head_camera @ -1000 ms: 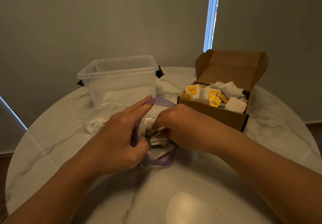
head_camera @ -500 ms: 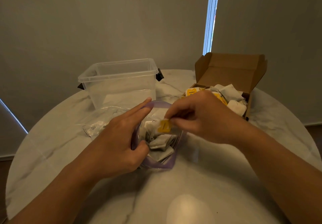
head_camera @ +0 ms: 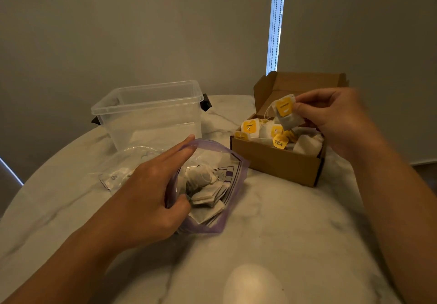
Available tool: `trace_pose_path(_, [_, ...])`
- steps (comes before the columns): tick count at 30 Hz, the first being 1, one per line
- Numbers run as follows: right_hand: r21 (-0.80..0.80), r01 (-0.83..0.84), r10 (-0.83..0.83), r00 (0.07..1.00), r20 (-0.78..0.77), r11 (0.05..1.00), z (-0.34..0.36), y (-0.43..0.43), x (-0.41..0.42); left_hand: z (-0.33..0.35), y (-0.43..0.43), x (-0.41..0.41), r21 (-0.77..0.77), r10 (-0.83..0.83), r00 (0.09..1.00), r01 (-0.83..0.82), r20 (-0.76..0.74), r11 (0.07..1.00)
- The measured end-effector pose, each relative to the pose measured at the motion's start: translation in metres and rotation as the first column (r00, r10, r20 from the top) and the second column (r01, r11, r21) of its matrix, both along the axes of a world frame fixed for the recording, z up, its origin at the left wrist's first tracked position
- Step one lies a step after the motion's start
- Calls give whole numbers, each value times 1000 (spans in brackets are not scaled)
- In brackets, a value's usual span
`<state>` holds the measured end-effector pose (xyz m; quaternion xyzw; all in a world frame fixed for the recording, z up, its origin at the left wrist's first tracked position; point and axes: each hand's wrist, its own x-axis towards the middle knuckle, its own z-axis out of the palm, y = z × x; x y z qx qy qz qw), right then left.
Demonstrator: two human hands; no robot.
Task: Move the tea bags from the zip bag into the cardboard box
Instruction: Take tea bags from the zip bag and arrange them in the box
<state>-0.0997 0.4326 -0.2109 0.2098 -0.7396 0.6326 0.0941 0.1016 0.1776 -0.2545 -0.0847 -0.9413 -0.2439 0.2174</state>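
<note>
A clear zip bag with a purple rim lies open at the table's middle, with several white tea bags inside. My left hand holds its mouth open, thumb hooked on the near rim and fingers stretched along the far rim. The open cardboard box stands to the right, holding several tea bags with yellow tags. Above the box, my right hand pinches one tea bag with a yellow tag.
An empty clear plastic tub with black clips stands behind the zip bag. Another flat clear bag lies left of my left hand. The round marble table drops off at its curved edges on both sides.
My right hand left the zip bag's mouth with one tea bag and carried it up and right, over the cardboard box. My left hand kept its hold on the zip bag.
</note>
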Motion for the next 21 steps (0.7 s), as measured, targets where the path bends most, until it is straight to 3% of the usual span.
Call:
trace_pose_path(8, [143,80,-86,996,35,986,-5,5,-11,-1,-3,-1,-16,-19,1000,19,-11,1000])
trace_pose_path(12, [148,145,-151,988,35,978,-1,0,-14,1,-1,-1,-35,-18,999,17,-29,999])
trace_pose_path(21, [134,102,-121,981,148,986,8,-43,-37,1,-1,0,-47,-21,1000,20,-13,999])
